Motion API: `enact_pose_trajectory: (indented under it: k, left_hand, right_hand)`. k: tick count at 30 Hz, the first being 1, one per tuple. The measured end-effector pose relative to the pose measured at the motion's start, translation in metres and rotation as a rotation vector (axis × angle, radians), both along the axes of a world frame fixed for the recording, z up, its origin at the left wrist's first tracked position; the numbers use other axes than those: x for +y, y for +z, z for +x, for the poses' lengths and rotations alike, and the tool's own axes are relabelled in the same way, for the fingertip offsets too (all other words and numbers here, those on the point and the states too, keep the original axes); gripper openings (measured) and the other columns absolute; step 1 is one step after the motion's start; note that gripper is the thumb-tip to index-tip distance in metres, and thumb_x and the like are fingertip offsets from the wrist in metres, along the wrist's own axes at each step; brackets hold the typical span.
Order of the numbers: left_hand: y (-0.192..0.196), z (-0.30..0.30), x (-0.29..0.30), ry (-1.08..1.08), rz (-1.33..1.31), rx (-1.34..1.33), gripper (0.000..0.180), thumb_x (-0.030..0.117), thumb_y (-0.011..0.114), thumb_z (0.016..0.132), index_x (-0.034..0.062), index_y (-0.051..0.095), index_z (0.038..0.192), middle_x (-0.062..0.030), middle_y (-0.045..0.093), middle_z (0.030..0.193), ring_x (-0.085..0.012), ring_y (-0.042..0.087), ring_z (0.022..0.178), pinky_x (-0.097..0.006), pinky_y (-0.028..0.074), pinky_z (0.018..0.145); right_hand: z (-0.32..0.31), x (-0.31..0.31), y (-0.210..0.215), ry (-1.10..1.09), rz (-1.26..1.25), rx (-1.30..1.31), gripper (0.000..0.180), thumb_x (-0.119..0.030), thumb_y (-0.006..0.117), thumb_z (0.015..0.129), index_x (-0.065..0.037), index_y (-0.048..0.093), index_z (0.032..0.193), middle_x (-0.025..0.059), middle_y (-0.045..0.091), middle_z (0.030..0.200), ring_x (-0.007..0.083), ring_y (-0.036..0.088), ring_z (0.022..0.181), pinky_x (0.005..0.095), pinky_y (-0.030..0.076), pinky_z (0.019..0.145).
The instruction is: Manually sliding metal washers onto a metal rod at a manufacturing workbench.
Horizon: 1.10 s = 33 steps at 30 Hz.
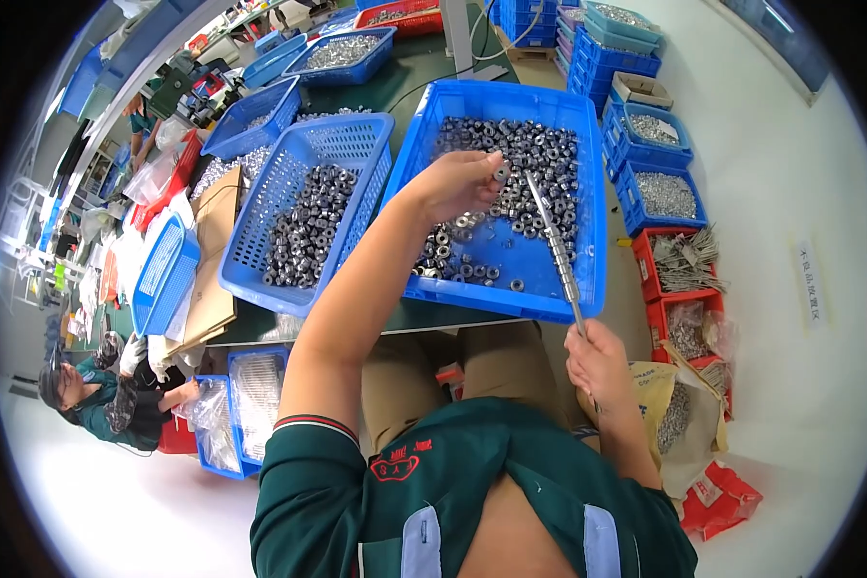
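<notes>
My right hand (599,366) grips the lower end of a slim metal rod (539,197), which slants up and left over a blue tray (511,299). Several small metal rings (561,260) are strung along the rod's middle and lower length. My left hand (458,185) hovers above the tray, thumb and fingers pinching one small metal ring (501,173) near the rod's pointed tip. Beneath both hands, the tray holds a heap of dark, shiny metal rings (539,144), with looser ones near its front.
Left of the tray stands a perforated blue basket (303,144) of dark metal pieces. Cardboard sheets (220,241) lie beyond it. Blue bins (665,193) and red bins (679,260) of parts line the right wall. A co-worker (101,395) sits at far left beside a blue crate (223,424).
</notes>
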<state>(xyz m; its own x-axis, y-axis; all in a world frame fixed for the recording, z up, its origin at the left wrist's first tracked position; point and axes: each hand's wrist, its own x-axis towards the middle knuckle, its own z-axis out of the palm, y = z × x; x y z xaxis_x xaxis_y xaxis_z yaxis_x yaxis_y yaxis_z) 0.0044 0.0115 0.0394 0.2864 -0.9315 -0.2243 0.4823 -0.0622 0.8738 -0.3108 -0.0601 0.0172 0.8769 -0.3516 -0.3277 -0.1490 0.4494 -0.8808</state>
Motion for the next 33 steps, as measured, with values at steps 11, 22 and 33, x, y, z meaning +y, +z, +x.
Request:
enact_pose_trajectory:
  k: [11,22,33]
  left_hand:
    - [-0.005,0.002,-0.006,0.096,0.075,0.026,0.030,0.033,0.054,0.092,0.0030,0.053,0.090,-0.0013,0.049,0.071,-0.0092,0.044,0.058,-0.022,0.038,0.052]
    - [-0.005,-0.003,-0.009,0.065,-0.008,-0.008,0.020,0.022,0.060,0.088,0.0026,0.059,0.094,0.0010,0.051,0.071,-0.0069,0.045,0.062,-0.020,0.039,0.054]
    - [-0.009,-0.019,-0.010,-0.290,0.079,-0.182,0.028,0.028,0.069,0.081,0.0078,0.064,0.100,0.0010,0.061,0.090,-0.0108,0.054,0.085,-0.030,0.043,0.073]
  right_hand:
    - [0.002,-0.009,-0.005,0.091,-0.042,-0.043,0.015,-0.015,0.051,0.092,-0.007,0.047,0.080,-0.0054,0.039,0.054,0.0014,0.033,0.038,0.0164,0.026,0.034]
    - [0.002,-0.015,-0.002,0.140,-0.038,-0.012,0.013,-0.015,0.052,0.091,-0.006,0.049,0.082,-0.0052,0.039,0.053,0.0017,0.033,0.038,0.0168,0.026,0.035]
    - [0.011,0.002,-0.001,0.064,0.017,-0.012,0.013,-0.011,0.051,0.090,-0.003,0.049,0.081,-0.0046,0.039,0.052,0.0022,0.033,0.037,0.0172,0.026,0.034]
